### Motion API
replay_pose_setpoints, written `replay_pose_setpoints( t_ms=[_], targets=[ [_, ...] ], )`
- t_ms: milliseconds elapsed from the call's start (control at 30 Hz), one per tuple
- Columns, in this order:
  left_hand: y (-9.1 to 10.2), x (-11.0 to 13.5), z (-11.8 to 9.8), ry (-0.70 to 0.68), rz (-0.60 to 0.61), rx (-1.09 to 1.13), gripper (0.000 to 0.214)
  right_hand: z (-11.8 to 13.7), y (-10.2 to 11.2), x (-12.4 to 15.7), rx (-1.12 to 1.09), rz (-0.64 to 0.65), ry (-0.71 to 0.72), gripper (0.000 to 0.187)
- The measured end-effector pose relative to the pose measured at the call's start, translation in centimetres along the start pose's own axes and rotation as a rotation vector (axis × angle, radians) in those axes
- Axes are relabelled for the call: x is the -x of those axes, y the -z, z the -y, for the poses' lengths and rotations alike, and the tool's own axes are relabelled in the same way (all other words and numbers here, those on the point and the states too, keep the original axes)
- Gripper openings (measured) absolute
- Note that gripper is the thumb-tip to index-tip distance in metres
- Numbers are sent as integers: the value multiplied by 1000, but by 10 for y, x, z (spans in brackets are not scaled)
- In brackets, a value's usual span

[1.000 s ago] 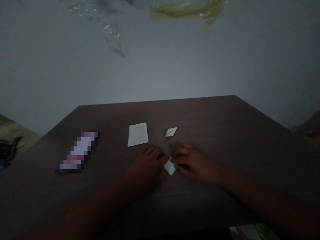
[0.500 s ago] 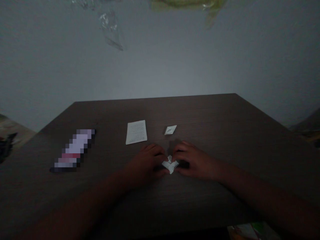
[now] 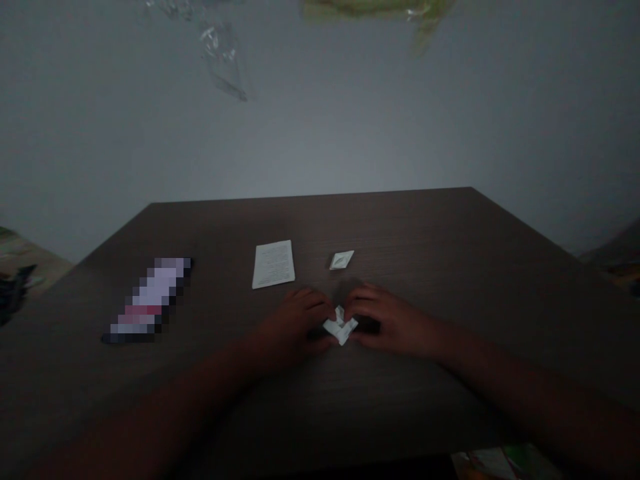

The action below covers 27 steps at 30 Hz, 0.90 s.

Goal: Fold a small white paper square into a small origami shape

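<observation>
Between my hands is a small folded piece of white paper (image 3: 341,331), shaped like a V with a narrow upright flap at its middle. My left hand (image 3: 306,323) pinches its left side between thumb and fingers. On the right side my right hand (image 3: 377,320) grips it the same way, fingers curled. Just beyond the fingertips lies another folded paper piece (image 3: 341,260), diamond-shaped. A square of printed paper (image 3: 274,265) rests flat to its left. The scene is dim, so the finer folds are hard to see.
A phone (image 3: 150,300) with a blurred-out screen lies at the left of the dark wooden table (image 3: 410,233). The table's far edge meets a pale wall (image 3: 350,127) with clear plastic (image 3: 223,57) on it. Colourful packaging (image 3: 500,463) shows below the near edge.
The V-shaped paper's flap stands out a little more and its arms look slightly wider apart. Both hands keep their hold in almost the same place.
</observation>
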<state>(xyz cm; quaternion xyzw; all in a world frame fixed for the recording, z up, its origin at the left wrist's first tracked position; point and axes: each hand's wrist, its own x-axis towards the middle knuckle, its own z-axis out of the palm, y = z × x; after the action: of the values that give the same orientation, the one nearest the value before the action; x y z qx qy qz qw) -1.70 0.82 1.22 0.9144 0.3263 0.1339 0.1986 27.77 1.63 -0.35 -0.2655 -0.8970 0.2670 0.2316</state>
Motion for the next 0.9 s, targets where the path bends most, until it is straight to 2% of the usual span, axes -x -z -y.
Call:
replay_pose_setpoints(
  t_ms=[167, 233, 300, 400, 467, 567, 733, 833, 900],
  targets=[
    [-5, 5, 3, 5, -94, 101, 29, 0, -2, -2, -98, -87, -15, 18],
    [-6, 6, 0, 6, -115, 153, 30, 1, -4, -3, -156, -137, -43, 9],
    [-6, 5, -4, 20, -131, 215, 26, 1, -8, -4, -206, -183, -99, 9],
    [-8, 1, -9, 135, -152, 299, 12, 5, -15, -6, -268, -226, -225, 8],
    [-10, -2, -11, 229, -165, 327, 11, 8, -17, -6, -313, -238, -288, 9],
    [-13, -5, -11, 284, -182, 313, 11, 12, -16, -7, -339, -236, -302, 6],
    [-9, -4, -16, 216, -136, 271, 9, 16, -6, -5, -278, -133, -195, 17],
    [-3, -3, -22, 158, -93, 214, 10, 17, -6, -5, -318, -126, -217, 21],
    [1, -3, -25, 80, -61, 195, 23, 19, -8, -6, -352, -129, -252, 21]
  ],
)
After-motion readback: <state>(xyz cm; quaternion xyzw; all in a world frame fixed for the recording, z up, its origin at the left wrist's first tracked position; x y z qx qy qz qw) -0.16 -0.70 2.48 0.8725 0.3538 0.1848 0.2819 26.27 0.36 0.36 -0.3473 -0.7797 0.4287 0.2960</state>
